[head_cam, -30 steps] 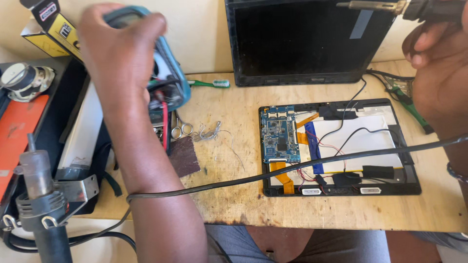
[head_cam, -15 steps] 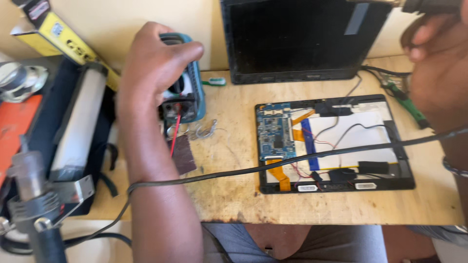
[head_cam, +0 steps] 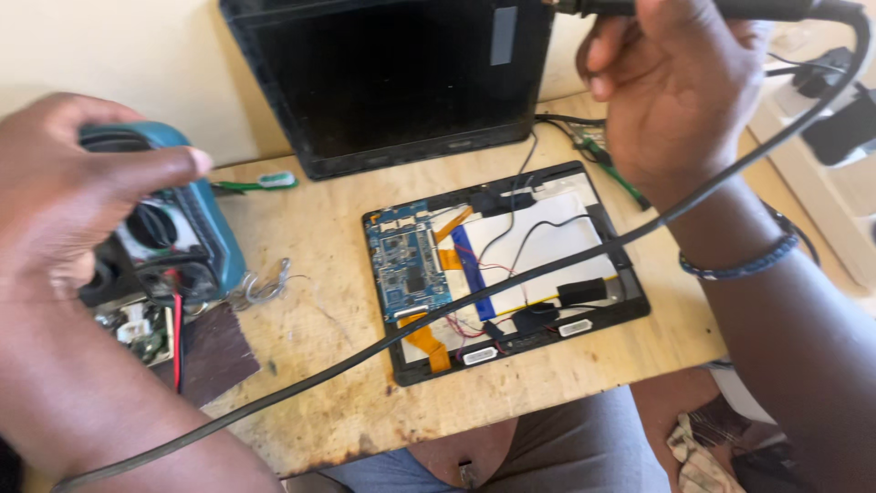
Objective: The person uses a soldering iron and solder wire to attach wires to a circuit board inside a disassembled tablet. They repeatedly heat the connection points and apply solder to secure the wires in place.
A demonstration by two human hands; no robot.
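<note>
Left hand point(head_cam: 68, 196) wraps over the top of a teal multimeter point(head_cam: 196, 233), thumb stretched across its upper edge and fingers curled around the far side, so it's a closed grip on the meter body, probably to steady or turn it where it sits at the left of the wooden table point(head_cam: 319, 365). A red lead point(head_cam: 177, 338) hangs down from the meter's lower end over a dark sandpaper-like sheet point(head_cam: 219, 351). Right hand point(head_cam: 680, 91) is raised above the table's back right, fingers closed around a dark soldering-iron handle point(head_cam: 693, 7), held high so the tip stays off the work; the tip itself runs out toward the frame top and can't be judged. Its black cable point(head_cam: 511, 278) droops from the hand and crosses diagonally over the opened tablet point(head_cam: 502, 265), trailing off lower left. The tablet lies flat, back cover off, centre-right on the table, well apart from both hands; blue circuit board point(head_cam: 406, 269) on its left side, orange ribbon connectors and thin wires across a white panel. A dark screen panel point(head_cam: 392, 82) leans upright against the wall behind it. Bits of loose wire point(head_cam: 265, 288) lie just beside the meter. A green-handled tool point(head_cam: 255, 183) rests near the wall.
</note>
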